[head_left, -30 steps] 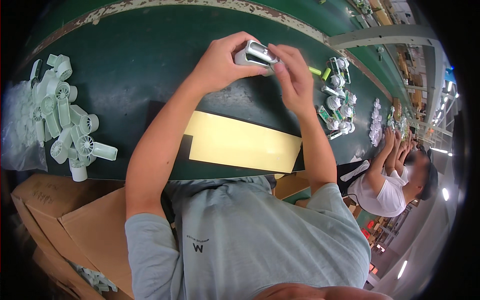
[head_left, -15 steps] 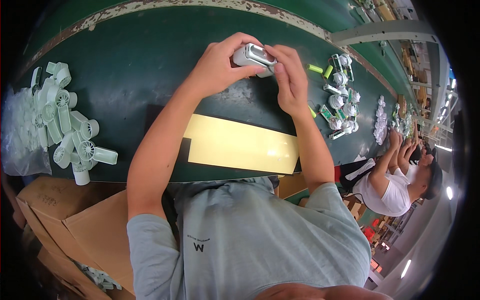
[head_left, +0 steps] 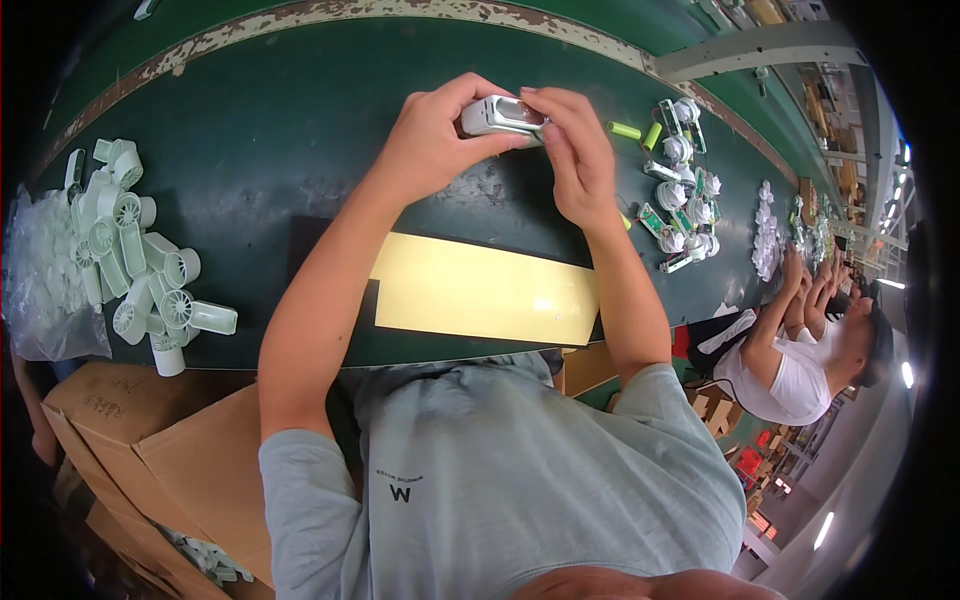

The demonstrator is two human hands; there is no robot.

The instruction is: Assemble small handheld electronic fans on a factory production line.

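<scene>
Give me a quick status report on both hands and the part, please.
Left hand and right hand both gripping small white casing above green belt. Yellow sheet beneath forearms. Nothing blocking.

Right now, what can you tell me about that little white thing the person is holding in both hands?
The small white casing looks like smooth plastic, longish with rounded corners, and one end has a shiny, glassy-looking patch. It lies roughly level, held up over the dark green belt. The left hand grips its left end, and the right hand pinches the other end with its fingertips. Much of its underside is hidden by fingers.
</scene>
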